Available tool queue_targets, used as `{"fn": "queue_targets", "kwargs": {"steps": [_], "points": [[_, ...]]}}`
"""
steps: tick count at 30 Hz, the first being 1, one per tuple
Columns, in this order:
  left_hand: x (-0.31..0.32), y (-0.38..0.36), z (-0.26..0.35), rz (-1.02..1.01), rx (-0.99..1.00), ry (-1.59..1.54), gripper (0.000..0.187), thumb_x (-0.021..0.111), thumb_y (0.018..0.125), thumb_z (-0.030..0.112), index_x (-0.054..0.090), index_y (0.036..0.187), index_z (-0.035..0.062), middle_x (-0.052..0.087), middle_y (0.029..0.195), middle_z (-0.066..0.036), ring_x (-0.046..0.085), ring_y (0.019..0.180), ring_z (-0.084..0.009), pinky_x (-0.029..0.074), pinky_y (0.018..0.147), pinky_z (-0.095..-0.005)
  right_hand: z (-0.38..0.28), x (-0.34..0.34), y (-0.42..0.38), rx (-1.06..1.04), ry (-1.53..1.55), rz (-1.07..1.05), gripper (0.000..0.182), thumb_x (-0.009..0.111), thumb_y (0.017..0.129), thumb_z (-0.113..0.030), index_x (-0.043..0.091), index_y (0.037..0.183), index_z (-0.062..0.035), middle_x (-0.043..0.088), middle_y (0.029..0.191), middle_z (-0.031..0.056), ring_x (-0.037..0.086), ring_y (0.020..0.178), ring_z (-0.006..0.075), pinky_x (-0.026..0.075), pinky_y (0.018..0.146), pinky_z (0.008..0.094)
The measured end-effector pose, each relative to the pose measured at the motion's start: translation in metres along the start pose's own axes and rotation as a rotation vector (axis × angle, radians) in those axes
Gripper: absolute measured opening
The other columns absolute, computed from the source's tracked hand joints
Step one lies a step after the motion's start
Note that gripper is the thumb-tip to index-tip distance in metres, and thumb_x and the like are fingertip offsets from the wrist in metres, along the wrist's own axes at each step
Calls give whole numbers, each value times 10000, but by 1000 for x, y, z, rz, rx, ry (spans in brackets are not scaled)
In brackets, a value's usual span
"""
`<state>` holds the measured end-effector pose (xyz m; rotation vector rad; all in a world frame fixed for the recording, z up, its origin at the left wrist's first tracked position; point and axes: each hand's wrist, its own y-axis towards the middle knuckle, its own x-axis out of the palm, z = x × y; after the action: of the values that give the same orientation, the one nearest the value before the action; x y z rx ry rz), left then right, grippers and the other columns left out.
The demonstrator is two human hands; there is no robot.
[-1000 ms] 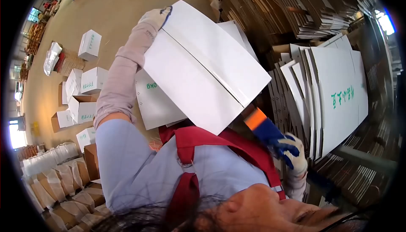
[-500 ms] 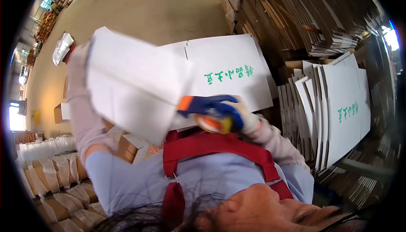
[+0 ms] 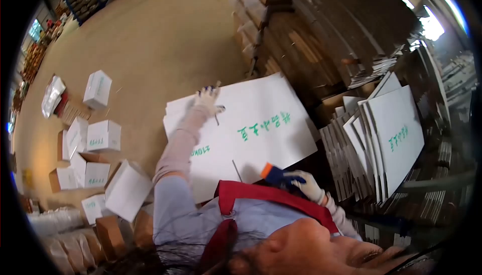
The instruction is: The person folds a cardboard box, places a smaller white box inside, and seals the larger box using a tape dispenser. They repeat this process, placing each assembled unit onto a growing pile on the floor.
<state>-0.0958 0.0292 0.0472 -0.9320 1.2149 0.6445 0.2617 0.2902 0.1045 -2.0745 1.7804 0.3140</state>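
Observation:
A stack of flat white cartons [image 3: 261, 104] with green printed characters lies in front of me. My left hand [image 3: 206, 100], in a white glove with dark blue fingertips, reaches over the top carton near its far left corner. Its fingers are apart and it holds nothing. Close to my chest, at the stack's near right edge, my right hand [image 3: 309, 185] is closed on a tape dispenser [image 3: 276, 175], blue with an orange end. The tape roll is mostly hidden. A folded white box [image 3: 129, 189] is tilted at the lower left, apart from both hands.
Several white boxes [image 3: 104, 135] stand on the floor to the left, near a silver packet [image 3: 52, 97]. More flat cartons [image 3: 394, 139] lean upright at my right. Tall cardboard stacks [image 3: 321, 39] rise behind them. Wrapped bundles [image 3: 75, 250] lie at lower left.
My left hand has let go of the white box, which is now at the lower left, and has moved onto the flat stack. My right hand has moved right and down with the tape dispenser.

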Motion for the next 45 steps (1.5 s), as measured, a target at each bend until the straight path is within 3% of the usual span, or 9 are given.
{"fn": "queue_targets", "kwargs": {"steps": [11,14,16,19,29,31,38,43,45], "points": [[10,56,48,-198,7,-44,620,732,651,379,569,1170,81,590,1164,-149,562,1086,-293,456,923,-363,12,11,-63,219,343,277,311,550,802,-147,635,1064,-3,643,1044,116,589,996,205,411,928,311],[-53,26,36,28,235,-157,511,742,647,282,613,1089,62,656,998,-130,636,909,-257,514,780,-355,-23,-52,-69,49,418,519,321,551,773,-142,630,1022,45,640,1002,128,600,946,198,444,879,300],[-133,-9,52,-485,280,-559,406,738,651,156,613,1017,31,650,721,-60,593,580,-137,464,484,-296,-35,-102,-72,-201,279,745,328,550,778,-181,622,1009,42,633,945,117,602,871,198,477,799,301],[-243,-109,102,-237,413,-160,355,742,642,188,632,937,24,655,886,-104,629,785,-214,497,642,-331,-80,-179,-65,-491,214,912,362,499,877,-227,563,1071,72,614,1012,142,592,792,167,461,714,242],[-215,-171,112,156,489,388,262,699,669,241,697,913,146,461,1317,-52,358,1282,-295,254,1046,-542,-180,-177,144,-446,-300,375,256,597,853,-205,658,1018,-18,679,878,110,651,811,183,492,759,299],[-210,-171,122,180,460,416,366,717,662,288,662,994,144,494,1257,-62,402,1233,-291,285,1025,-517,-219,-126,177,-399,-786,235,484,511,849,-494,675,983,-60,663,929,152,638,853,299,485,785,382],[-184,-189,155,445,628,61,435,762,574,439,638,804,92,612,688,-56,613,719,-255,460,704,-364,-232,-71,254,-267,-1073,-46,476,488,827,-534,677,961,-118,663,974,123,621,938,279,479,803,389],[-223,-225,79,190,471,-4,519,820,500,381,675,907,92,667,826,-77,643,761,-254,502,704,-331,-176,-171,211,-477,-994,293,373,558,791,-487,686,894,-152,674,839,88,633,851,272,481,761,379],[-232,-224,57,-158,156,-194,540,822,560,323,670,1022,87,683,934,-82,657,824,-188,511,771,-297,-184,-185,167,-160,-1005,-37,349,560,804,-460,679,893,-145,669,899,85,630,853,263,477,762,372]]}}
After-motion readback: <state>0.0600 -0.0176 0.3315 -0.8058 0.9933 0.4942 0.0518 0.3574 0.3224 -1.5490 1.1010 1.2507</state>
